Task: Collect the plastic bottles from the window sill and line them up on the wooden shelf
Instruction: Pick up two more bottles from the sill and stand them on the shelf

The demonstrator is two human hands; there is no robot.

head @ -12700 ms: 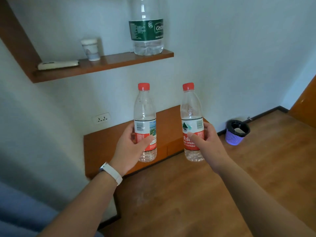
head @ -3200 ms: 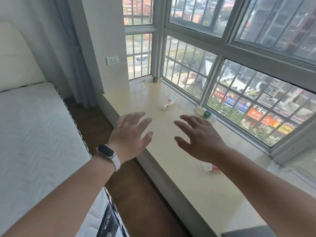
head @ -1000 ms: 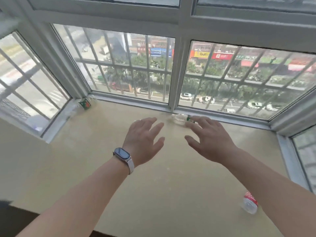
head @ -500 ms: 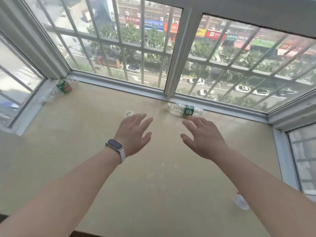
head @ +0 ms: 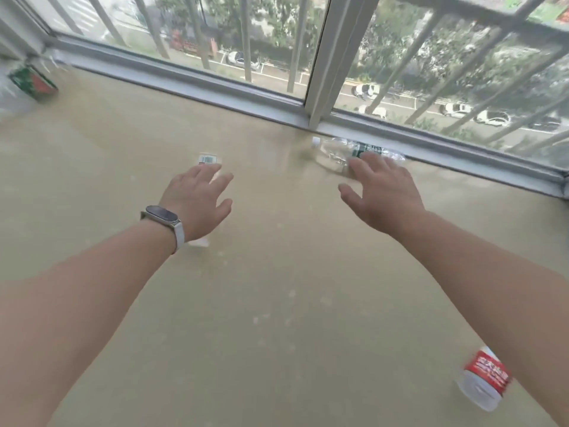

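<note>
Both hands reach over the beige window sill (head: pixel 277 303). My left hand (head: pixel 197 201), with a watch on its wrist, hovers with fingers spread over a clear bottle (head: pixel 209 160) lying flat, mostly hidden beneath it. My right hand (head: pixel 381 192) is also spread, fingertips at a crumpled clear bottle with a green label (head: pixel 335 152) lying against the window frame. A red-labelled bottle (head: pixel 482 379) lies at the lower right, partly behind my right forearm. Another bottle with a red and green label (head: pixel 29 84) is at the far left corner, blurred.
The grey window frame (head: pixel 215 87) with a white upright post (head: pixel 326 72) and barred glass bounds the sill at the back and left. The street lies far below outside. The wooden shelf is out of view.
Both hands have moved forward and down toward the sill. The left now covers the flat bottle, the right has reached the green-labelled bottle. The view has tilted lower.
</note>
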